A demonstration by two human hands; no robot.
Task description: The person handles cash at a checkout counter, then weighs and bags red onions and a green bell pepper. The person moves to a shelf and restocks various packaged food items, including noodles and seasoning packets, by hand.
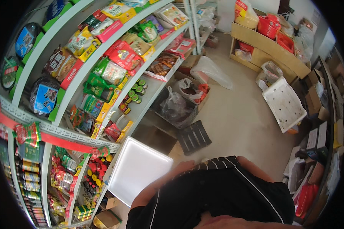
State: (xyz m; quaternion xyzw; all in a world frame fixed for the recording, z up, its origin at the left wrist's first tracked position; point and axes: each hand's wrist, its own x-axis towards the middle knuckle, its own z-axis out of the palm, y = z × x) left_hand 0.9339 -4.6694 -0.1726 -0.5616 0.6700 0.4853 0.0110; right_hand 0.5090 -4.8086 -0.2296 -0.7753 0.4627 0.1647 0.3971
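Neither of my hands shows; both are hidden beyond my black shirt, which has white piping. My left forearm slants across the lower middle, overlapping the right edge of a white rectangular tray. Whether I touch the tray cannot be told. Part of my right arm shows at the shirt's other side. Before me lie a black slatted plastic crate and a dark crate holding clear plastic bags. Striped dark cloth lies at the shirt's far edge.
Shelves of packaged food and jars fill the left. A wooden counter with bagged goods stands at the back right. A white foam box rests near it. Cardboard boxes line the right side. Clear plastic sheeting lies by the shelves.
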